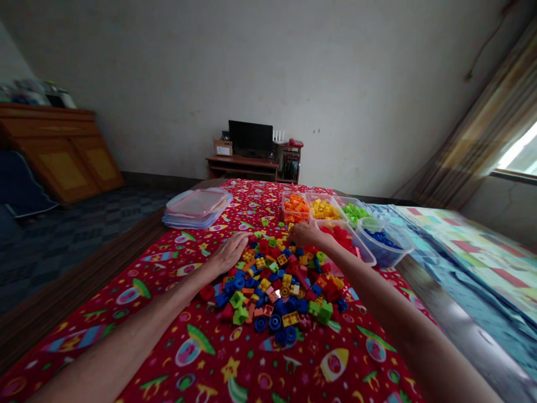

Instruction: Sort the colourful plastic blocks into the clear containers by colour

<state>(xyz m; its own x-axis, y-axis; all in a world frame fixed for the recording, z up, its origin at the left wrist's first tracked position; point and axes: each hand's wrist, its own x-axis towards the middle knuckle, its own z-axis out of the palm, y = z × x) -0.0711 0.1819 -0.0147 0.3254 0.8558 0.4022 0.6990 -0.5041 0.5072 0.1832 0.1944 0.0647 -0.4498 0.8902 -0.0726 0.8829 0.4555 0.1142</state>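
Observation:
A heap of mixed toy building bricks (268,280) in red, blue, yellow, green and orange lies on the red patterned cloth. My left hand (230,253) rests at the heap's left edge, fingers stretched forward against the outer bricks. Over the far side of the heap, my right hand (306,234) has its fingers curled downward, beside the bin of red bricks (339,238). A small yellow brick shows by its fingertips; whether anything is pinched is hidden. Sorted bins hold orange bricks (296,207), yellow bricks (324,209), green bricks (354,213) and blue bricks (381,239).
Stacked plastic lids (197,207) lie at the table's far left. The blue bricks' clear tub (403,246) stands near the right edge, beside a bed with a patterned cover (474,240). A desk with a monitor (250,138) stands against the wall; a wooden cabinet (62,157) is at left.

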